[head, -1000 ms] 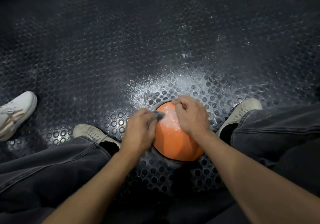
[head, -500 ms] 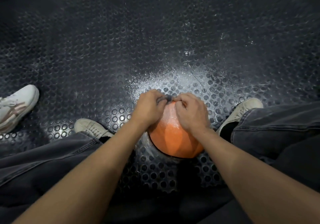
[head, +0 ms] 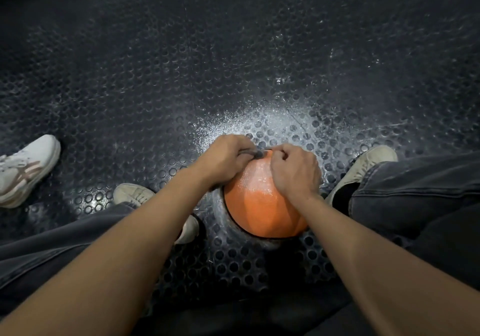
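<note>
Fingers (head: 240,145) of the left hand (head: 226,157) are curled tight round a small dark grey piece (head: 255,154); too small to tell what it is. Its tip touches the far top of the orange ball (head: 259,205). Right hand (head: 294,173) lies on the ball's upper right, fingers curled in, tips just beside the grey piece. Whether they pinch it or only press the skin I cannot tell.

Head view, only view. Ball sits on the studded black floor (head: 181,76) between the person's two pale shoes, left (head: 133,194) and right (head: 368,164), dark trouser legs (head: 415,192) either side. White speckling (head: 259,122) on the floor just beyond the ball. Another white shoe (head: 26,169) well apart at the left edge.

Handling, judged: pebbled skin, so a fair grip, though the glossy patch on top may be damp and slick. Likely light, springy rather than stiff, not fragile. Round, so it will roll if pushed off-centre. Best taken with open palms on opposite flanks, or steadied from above as the right hand does, keeping the grey piece square to the skin.
</note>
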